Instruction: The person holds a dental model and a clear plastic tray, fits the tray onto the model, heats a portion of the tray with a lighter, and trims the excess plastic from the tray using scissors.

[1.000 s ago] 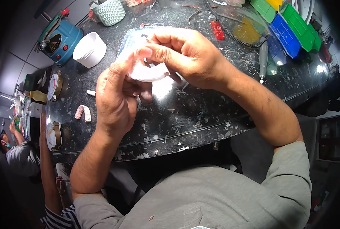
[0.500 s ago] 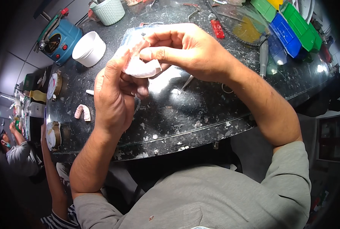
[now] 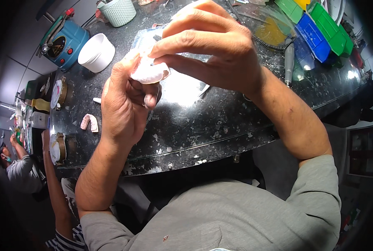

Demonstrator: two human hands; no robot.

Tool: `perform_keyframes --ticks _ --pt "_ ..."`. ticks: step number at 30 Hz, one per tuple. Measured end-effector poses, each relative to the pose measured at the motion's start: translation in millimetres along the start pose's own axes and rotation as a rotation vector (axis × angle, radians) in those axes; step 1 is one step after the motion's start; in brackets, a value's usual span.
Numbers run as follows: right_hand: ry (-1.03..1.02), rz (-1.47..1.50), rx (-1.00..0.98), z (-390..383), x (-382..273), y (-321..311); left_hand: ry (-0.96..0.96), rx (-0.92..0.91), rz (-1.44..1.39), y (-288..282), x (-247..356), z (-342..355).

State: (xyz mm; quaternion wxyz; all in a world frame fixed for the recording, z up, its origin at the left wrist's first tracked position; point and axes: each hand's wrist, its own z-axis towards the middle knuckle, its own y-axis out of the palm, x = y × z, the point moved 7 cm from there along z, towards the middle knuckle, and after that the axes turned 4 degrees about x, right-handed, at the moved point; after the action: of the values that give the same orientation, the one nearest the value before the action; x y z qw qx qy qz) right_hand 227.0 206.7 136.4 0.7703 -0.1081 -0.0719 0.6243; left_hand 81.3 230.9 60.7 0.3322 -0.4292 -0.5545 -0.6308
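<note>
A white, horseshoe-shaped dental cast (image 3: 146, 75) is held up over the bench under a bright light. My left hand (image 3: 123, 100) grips it from the left, thumb on top and fingers curled beneath. My right hand (image 3: 220, 46) reaches across from the right; its thumb and index fingertip pinch at the upper inner edge of the cast, while the other fingers arch above. Glare washes out detail where the fingertips meet it. A second, pinkish cast (image 3: 90, 123) lies on the bench left of my left wrist.
On the speckled black bench (image 3: 186, 142) stand a white tub (image 3: 96, 53), a blue machine (image 3: 67, 48), a woven basket (image 3: 119, 12) and two brass flasks (image 3: 59, 94). A corded handpiece (image 3: 289, 62) and green and blue bins (image 3: 314, 37) are right. Another person's forearm (image 3: 57, 188) reaches in left.
My right hand has lifted and turned, its fingers spreading over the cast, with the thumb drawn out of its inner curve. The cast has tilted and shifted slightly left in my left hand.
</note>
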Motion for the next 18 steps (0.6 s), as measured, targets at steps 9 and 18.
perform_keyframes --ticks 9,18 --pt "-0.182 -0.200 -0.010 -11 -1 8 -0.046 -0.055 0.012 2 -1 -2" --pt "-0.086 -0.311 -0.213 -9 10 17 0.029 -0.055 0.065 -1 7 -1"
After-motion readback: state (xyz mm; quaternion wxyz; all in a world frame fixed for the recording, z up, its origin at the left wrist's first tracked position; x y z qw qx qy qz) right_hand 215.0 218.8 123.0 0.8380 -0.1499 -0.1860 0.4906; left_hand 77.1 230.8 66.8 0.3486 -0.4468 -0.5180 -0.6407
